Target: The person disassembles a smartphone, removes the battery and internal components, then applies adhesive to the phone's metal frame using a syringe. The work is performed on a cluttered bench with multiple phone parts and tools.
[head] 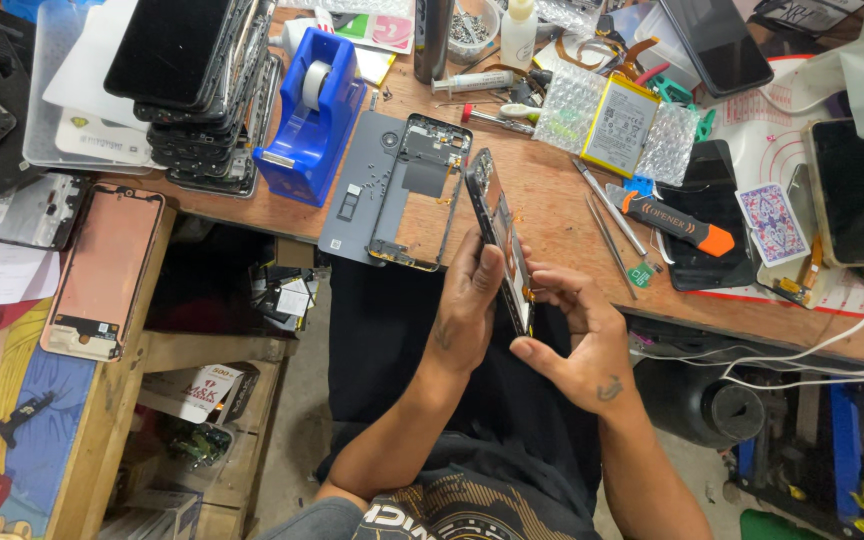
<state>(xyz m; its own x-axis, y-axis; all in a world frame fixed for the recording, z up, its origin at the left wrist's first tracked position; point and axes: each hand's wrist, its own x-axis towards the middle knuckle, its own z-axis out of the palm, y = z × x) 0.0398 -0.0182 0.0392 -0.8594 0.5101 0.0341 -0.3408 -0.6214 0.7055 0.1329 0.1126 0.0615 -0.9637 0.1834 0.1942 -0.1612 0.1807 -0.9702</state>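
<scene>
Both hands, left [467, 305] and right [580, 335], pinch an opened smartphone [499, 235] edge-on above the wooden workbench [542, 200], near tweezers [607, 235].

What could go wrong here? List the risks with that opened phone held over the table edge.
1. The opened phone is held on edge between the left hand and right hand, past the table edge; a slip might drop it to the floor.
2. Loose tweezers and pry tool lie close by and could get knocked.
</scene>
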